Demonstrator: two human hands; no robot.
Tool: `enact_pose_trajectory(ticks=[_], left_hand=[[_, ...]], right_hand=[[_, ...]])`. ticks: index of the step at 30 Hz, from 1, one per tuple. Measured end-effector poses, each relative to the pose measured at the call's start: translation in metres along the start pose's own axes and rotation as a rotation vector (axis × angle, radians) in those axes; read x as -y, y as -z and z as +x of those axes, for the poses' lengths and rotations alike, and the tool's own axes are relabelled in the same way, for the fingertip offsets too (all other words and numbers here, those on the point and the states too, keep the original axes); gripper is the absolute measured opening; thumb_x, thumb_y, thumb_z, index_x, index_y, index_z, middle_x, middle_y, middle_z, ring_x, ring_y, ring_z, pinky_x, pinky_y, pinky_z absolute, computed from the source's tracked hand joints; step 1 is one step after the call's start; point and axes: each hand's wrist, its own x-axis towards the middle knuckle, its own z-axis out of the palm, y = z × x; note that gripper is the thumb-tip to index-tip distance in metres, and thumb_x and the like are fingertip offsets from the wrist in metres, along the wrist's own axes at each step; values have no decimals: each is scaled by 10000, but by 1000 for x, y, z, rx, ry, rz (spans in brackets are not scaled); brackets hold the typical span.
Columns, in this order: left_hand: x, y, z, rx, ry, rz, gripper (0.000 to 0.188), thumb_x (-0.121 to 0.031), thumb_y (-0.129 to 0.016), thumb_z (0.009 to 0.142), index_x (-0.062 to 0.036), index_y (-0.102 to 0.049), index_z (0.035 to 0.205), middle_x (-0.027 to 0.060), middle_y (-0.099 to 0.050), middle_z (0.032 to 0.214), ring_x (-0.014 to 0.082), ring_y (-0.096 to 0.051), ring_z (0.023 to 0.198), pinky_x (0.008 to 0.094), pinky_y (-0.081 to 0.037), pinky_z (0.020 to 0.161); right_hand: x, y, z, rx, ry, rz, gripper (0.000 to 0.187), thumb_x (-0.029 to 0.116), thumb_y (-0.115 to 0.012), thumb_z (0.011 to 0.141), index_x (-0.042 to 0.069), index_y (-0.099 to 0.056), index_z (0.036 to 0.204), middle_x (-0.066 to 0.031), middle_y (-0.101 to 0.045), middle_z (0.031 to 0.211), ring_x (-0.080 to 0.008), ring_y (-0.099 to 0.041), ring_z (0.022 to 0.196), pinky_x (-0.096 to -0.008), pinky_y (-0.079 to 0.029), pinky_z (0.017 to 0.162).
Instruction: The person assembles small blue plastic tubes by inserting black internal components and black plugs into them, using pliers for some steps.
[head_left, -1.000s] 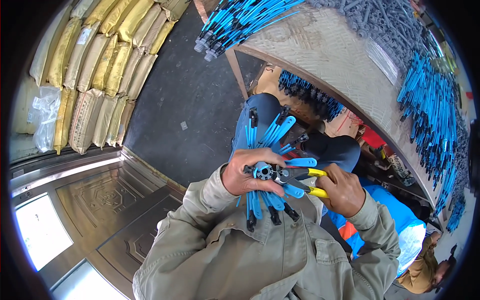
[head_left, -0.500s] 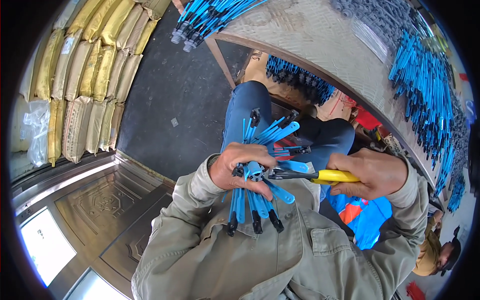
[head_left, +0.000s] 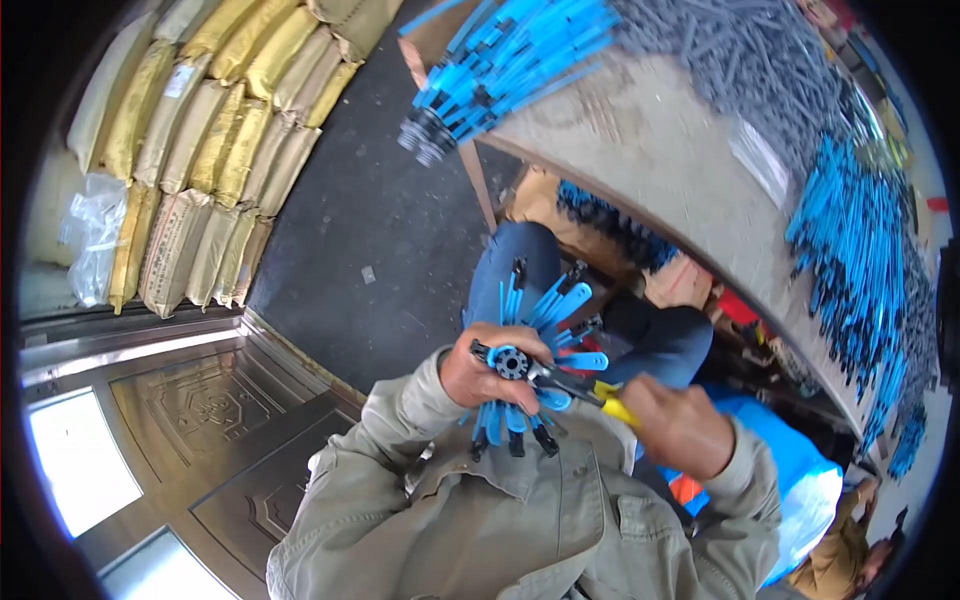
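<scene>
My left hand is closed around a round black hub with a ring of small holes in its face. Flat blue plastic strips with black clips at their ends fan out from it on all sides. My right hand, partly smeared by motion, grips a pair of pliers with yellow handles. Their dark jaws reach the hub's right side, beside my left fingertips. Whether the jaws pinch a piece there I cannot tell. The whole assembly is held in front of my jacket, above my lap.
A workbench runs along the right, bearing a bundle of blue strips, grey parts and a heap of blue strips. Sacks are stacked left, above a metal door. A blue bag and another person are lower right.
My right hand has come closer to the hub and lower, and the pliers now slant down to the right. The blue piece over the hub's face no longer shows. The whole view has shifted.
</scene>
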Motion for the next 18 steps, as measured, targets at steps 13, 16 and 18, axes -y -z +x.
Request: enact_pose_trajectory(ticks=[13,16,18], left_hand=[[-12,-8,27,-361,56,9,370,-135,-554,869,3,-436,1191,111,-548,1000,158,-528,873,285,-416,783],[-22,-6,44,-471,-6,268,421,-126,-559,870,17,-386,1226,120,-542,1022,149,-524,874,273,-420,793],[-37,-7,65,-473,-26,280,425,-113,-561,868,19,-380,1230,124,-545,1028,149,-530,881,272,-423,798]], right_hand=[[-114,33,-5,-893,-384,-499,257,178,-701,726,57,-560,903,-114,-562,872,-328,-580,702,-372,-456,550],[-155,51,-8,-871,-425,-582,298,228,-711,707,77,-561,916,-96,-563,903,-316,-578,756,-365,-460,592],[-169,58,-8,-854,-381,-642,340,254,-712,705,75,-564,954,-97,-570,942,-303,-572,813,-376,-460,644]])
